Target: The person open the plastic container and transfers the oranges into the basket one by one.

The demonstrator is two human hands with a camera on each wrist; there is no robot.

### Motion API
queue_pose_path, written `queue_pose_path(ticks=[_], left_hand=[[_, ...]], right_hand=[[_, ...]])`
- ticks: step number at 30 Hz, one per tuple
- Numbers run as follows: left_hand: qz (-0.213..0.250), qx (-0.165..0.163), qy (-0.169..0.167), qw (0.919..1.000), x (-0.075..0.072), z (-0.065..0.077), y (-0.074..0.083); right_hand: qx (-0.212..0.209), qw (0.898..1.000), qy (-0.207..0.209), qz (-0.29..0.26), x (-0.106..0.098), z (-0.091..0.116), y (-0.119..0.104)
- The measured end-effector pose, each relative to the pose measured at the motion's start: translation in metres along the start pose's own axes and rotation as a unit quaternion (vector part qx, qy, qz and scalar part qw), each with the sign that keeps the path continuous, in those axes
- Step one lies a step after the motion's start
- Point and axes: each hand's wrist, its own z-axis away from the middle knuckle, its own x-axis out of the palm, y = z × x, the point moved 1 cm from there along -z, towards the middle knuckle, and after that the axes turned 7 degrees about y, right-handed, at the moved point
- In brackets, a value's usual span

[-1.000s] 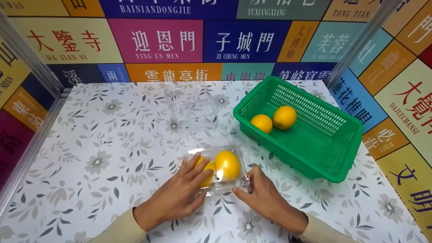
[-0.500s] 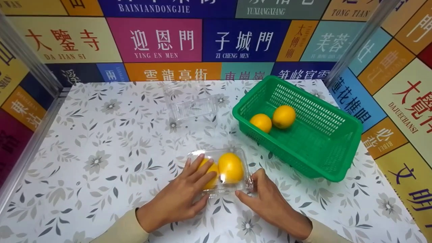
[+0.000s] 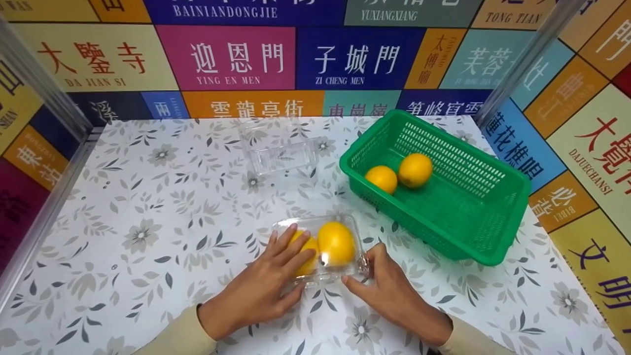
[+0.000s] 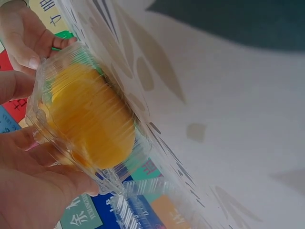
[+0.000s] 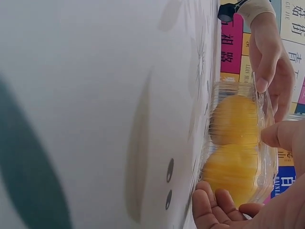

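The left hand (image 3: 263,276) is resting open on a clear plastic box (image 3: 362,241), its fingers spreading over the lid. The right hand (image 3: 394,291) is gripping the box's near right corner, with the thumb pressing at the near edge and the fingers curling at the right end. The box is sitting on the worktop (image 3: 187,202), between the hands, and 2 yellow fruits are showing inside: the left fruit (image 3: 308,264) is lying partly under the left fingers, and the right fruit (image 3: 336,243) is sitting just beside it. Whether the lid is latching, I cannot tell.

Further back, another clear container (image 3: 286,157) is standing open. To its right, a green basket (image 3: 434,237) is holding 2 more yellow fruits (image 3: 415,170), near each other toward its left end. Colourful lettered panels (image 3: 227,59) are rising behind the worktop.
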Motion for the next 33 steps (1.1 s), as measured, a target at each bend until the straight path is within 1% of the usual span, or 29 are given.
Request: queue_pose_path(ticks=[8, 12, 16, 20, 27, 33], left_hand=[[-0.007, -0.008, 0.011, 0.9999, -0.003, 0.003, -0.002], [-0.009, -0.010, 0.009, 0.9999, -0.003, 0.002, -0.001], [-0.012, -0.008, 0.005, 0.9999, -0.003, 0.000, 0.000], [-0.016, -0.011, -0.005, 0.9998, -0.004, -0.003, 0.002], [-0.030, -0.030, -0.034, 0.9985, -0.007, -0.008, 0.007], [-0.067, -0.032, -0.040, 0.9964, -0.007, -0.014, 0.013]], right_hand=[[-0.009, 1.000, -0.015, -0.014, 0.005, -0.005, -0.002], [0.018, 0.998, -0.024, -0.050, 0.005, -0.006, -0.001], [0.047, 0.994, -0.038, -0.091, 0.006, -0.006, 0.002], [0.048, 0.991, -0.049, -0.116, 0.008, -0.004, 0.005], [0.065, 0.989, -0.046, -0.122, 0.012, -0.004, 0.005], [0.068, 0.991, -0.036, -0.108, 0.015, 0.000, 0.002]])
